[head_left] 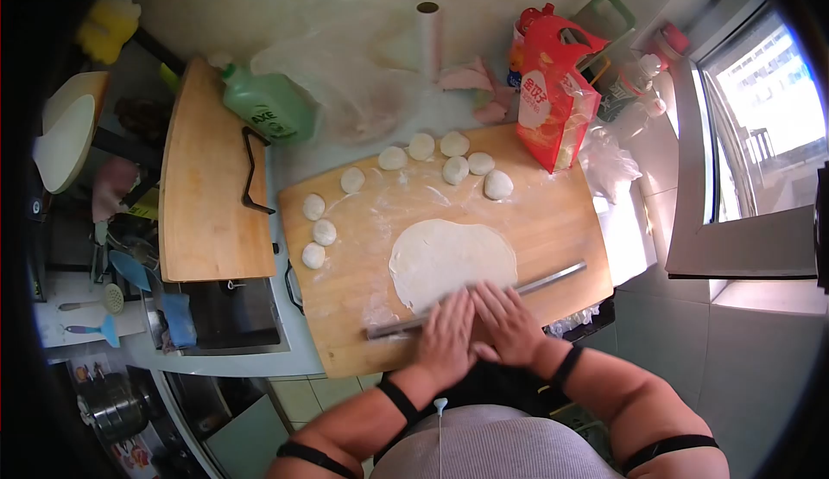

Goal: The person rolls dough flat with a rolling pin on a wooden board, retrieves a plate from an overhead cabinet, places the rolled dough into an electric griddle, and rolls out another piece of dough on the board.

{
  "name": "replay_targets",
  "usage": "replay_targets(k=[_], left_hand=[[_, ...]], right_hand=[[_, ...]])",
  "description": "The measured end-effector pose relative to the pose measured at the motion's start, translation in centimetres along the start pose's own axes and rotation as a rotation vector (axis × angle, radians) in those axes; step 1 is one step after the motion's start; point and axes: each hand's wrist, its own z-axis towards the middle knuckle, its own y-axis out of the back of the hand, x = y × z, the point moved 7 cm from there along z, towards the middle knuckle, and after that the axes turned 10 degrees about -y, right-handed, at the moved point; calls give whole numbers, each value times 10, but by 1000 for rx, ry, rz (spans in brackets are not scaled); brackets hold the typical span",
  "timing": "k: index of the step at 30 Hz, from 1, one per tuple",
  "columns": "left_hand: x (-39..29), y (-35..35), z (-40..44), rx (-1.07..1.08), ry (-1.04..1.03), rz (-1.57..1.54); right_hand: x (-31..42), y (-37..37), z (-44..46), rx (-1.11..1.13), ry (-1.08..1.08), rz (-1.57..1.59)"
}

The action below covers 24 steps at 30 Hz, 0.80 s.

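A flat white dough sheet (pixel 451 259) is rolled, ten white dough balls (pixel 421 146) are left, and a grey metal rod (pixel 553 278) is pressed, seemingly unclasped, under the outstretched left hand (pixel 446 334) and right hand (pixel 508 327).

Bright daylight is let in at far R thru a whitish-framed glass window (pixel 773 146), beyond which a pale, overexposed bldg (pixel 749 77) can be seen. Below it, pale-grey wall tiles (pixel 756 362) are laid in large rectangles. At L, a dark rectangular recess (pixel 229 319) is set in a smooth whitish counter (pixel 295 356); nr btm ctr, cream floor tiles (pixel 298 399) are partly shown.
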Motion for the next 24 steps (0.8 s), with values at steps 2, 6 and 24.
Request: replay_targets(k=[2, 6, 24], left_hand=[[-8, -2, -8, -46, -18, -205], [52, 18, 47, -206, 24, 176], [88, 54, 64, -120, 146, 75]], right_hand=[[4, -3, -16, 29, 4, -31], [-19, 9, 69, -317, 34, -192], [-35, 39, 112, -75, 105, -46]])
